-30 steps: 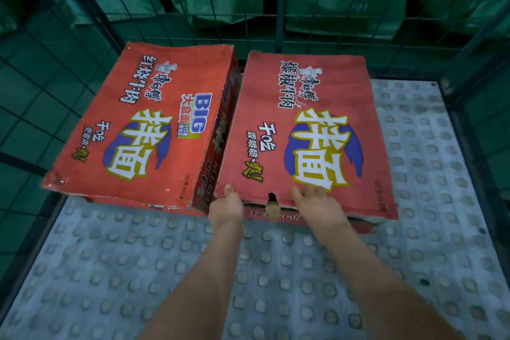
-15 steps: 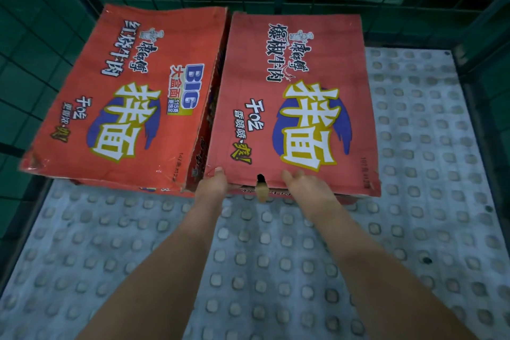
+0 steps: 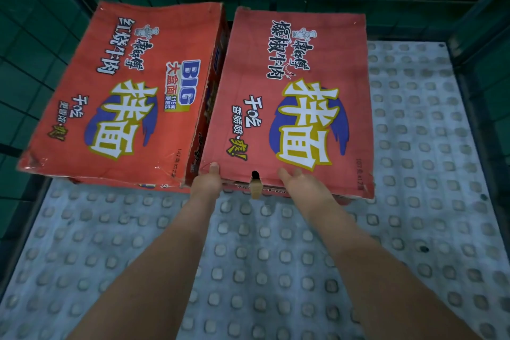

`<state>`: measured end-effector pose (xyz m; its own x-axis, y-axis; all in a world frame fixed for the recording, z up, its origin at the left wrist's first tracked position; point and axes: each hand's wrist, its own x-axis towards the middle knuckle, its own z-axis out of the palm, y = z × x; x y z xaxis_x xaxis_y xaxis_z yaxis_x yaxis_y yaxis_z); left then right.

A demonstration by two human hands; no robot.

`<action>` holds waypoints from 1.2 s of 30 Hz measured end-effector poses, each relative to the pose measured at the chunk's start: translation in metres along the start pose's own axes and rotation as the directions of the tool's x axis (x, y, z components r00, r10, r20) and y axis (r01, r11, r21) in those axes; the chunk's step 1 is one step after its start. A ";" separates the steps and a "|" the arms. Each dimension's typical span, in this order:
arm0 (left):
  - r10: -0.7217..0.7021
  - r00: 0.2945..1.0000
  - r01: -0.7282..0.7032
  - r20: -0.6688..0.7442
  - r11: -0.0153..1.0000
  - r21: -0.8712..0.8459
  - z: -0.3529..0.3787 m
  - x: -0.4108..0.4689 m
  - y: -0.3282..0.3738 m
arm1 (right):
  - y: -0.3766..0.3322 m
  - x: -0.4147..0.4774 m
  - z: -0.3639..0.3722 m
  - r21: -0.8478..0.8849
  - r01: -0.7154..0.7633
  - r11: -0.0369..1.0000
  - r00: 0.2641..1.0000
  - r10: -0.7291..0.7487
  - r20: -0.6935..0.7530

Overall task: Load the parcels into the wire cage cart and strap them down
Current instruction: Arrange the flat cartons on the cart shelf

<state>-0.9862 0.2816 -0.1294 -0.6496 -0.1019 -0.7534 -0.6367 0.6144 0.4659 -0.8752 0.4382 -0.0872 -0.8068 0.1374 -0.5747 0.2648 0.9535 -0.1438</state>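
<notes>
Grey studded cart floor (image 3: pixel 276 257), back edge: left hand (image 3: pixel 205 183) and right hand (image 3: pixel 300 185) grip near edge of right-side red cardboard carton (image 3: pixel 298 63); loading step, next likely seat it, release.

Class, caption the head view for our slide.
Left hand and right hand grip the near edge of the right carton, beside the left carton on the studded floor.

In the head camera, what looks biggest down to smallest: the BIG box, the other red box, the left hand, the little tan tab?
1. BIG box and other red box: they look about alike, so no ranking between them.
2. Left hand.
3. Tan tab.
</notes>
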 end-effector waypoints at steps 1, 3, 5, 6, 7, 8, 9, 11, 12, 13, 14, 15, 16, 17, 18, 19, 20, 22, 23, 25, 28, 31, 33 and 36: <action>-0.005 1.000 0.005 0.017 1.000 -0.002 0.000 0.000 -0.002 | 0.000 -0.001 0.001 0.019 -0.011 1.000 1.000 0.011 0.001; -0.016 0.999 0.015 0.047 1.000 0.013 -0.002 -0.005 -0.003 | 0.001 -0.003 0.001 0.087 -0.040 0.995 0.999 0.039 0.017; -0.008 0.997 0.002 0.071 0.997 0.083 -0.004 -0.015 0.000 | 0.002 -0.007 0.000 0.136 -0.051 0.989 0.998 0.047 0.032; 0.002 0.995 -0.016 0.096 0.990 0.138 -0.005 -0.021 0.003 | 0.003 -0.008 0.000 0.153 -0.049 0.987 0.998 0.044 0.039; 0.010 0.993 -0.033 0.120 0.980 0.197 -0.006 -0.029 0.009 | 0.005 -0.011 -0.001 0.173 -0.049 0.984 0.998 0.041 0.048; 0.017 0.990 -0.050 0.140 0.970 0.237 -0.007 -0.041 0.016 | 0.007 -0.014 -0.003 0.190 -0.049 0.981 0.998 0.040 0.056; 0.008 0.989 -0.047 0.150 0.965 0.258 -0.008 -0.048 0.022 | 0.008 -0.017 -0.004 0.197 -0.051 0.979 0.997 0.040 0.062; 0.034 0.984 -0.075 0.177 0.970 0.231 -0.009 -0.062 0.036 | 0.013 -0.024 -0.012 0.187 -0.068 0.980 0.997 0.060 0.049; 0.049 0.981 -0.086 0.189 0.977 0.195 -0.012 -0.073 0.047 | 0.016 -0.030 -0.021 0.175 -0.082 0.981 0.997 0.078 0.030; 0.070 0.979 -0.102 0.190 0.981 0.165 -0.015 -0.082 0.057 | 0.019 -0.035 -0.029 0.164 -0.099 0.981 0.995 0.099 0.009; 0.103 0.976 -0.133 0.190 0.979 0.152 -0.017 -0.090 0.067 | 0.022 -0.041 -0.038 0.154 -0.119 0.981 0.992 0.123 -0.013; 0.128 0.972 -0.159 0.195 0.975 0.153 -0.019 -0.095 0.077 | 0.025 -0.045 -0.047 0.141 -0.135 0.981 0.990 0.140 -0.030; 0.157 0.965 -0.194 0.210 0.966 0.169 -0.022 -0.107 0.086 | 0.027 -0.054 -0.058 0.130 -0.154 0.979 0.986 0.160 -0.036; 0.186 0.958 -0.224 0.221 0.961 0.163 -0.024 -0.117 0.093 | 0.029 -0.062 -0.068 0.128 -0.172 0.977 0.983 0.178 -0.041; 0.196 0.950 -0.234 0.244 0.962 0.137 -0.026 -0.130 0.101 | 0.029 -0.068 -0.076 0.130 -0.183 0.974 0.980 0.191 -0.051; 0.200 0.943 -0.239 0.266 0.963 0.123 -0.029 -0.142 0.107 | 0.029 -0.076 -0.084 0.132 -0.189 0.973 0.979 0.197 -0.056; 0.221 0.934 -0.266 0.280 0.955 0.134 -0.032 -0.155 0.112 | 0.027 -0.086 -0.093 0.148 -0.192 0.970 0.978 0.202 -0.058; 0.236 0.927 -0.285 0.293 0.948 0.139 -0.040 -0.179 0.118 | 0.021 -0.103 -0.106 0.226 -0.200 0.954 0.973 0.220 -0.067; 0.245 0.923 -0.293 0.297 0.947 0.131 -0.046 -0.189 0.122 | 0.018 -0.111 -0.112 0.268 -0.198 0.943 0.971 0.227 -0.080; 0.237 0.915 -0.299 0.327 0.942 0.151 -0.061 -0.211 0.127 | 0.010 -0.131 -0.122 0.356 -0.205 0.912 0.962 0.254 -0.096; 0.258 0.890 -0.317 0.377 0.943 0.103 -0.084 -0.249 0.132 | -0.003 -0.164 -0.133 0.513 -0.239 0.825 0.933 0.341 -0.113; 0.263 0.873 -0.311 0.412 0.949 0.052 -0.104 -0.276 0.132 | -0.018 -0.196 -0.149 0.603 -0.272 0.750 0.895 0.427 -0.128; 0.262 0.870 -0.316 0.418 0.946 0.064 -0.112 -0.295 0.132 | -0.027 -0.218 -0.160 0.697 -0.272 0.663 0.861 0.491 -0.131; 0.265 0.847 -0.375 0.462 0.912 0.164 -0.121 -0.326 0.126 | -0.040 -0.257 -0.167 0.809 -0.223 0.545 0.802 0.573 -0.165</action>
<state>-0.9045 0.2978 0.2308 -0.5269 0.4377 -0.7285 -0.2690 0.7272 0.6315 -0.7671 0.4094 0.2007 -0.5828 0.7013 -0.4105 0.7510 0.2719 -0.6017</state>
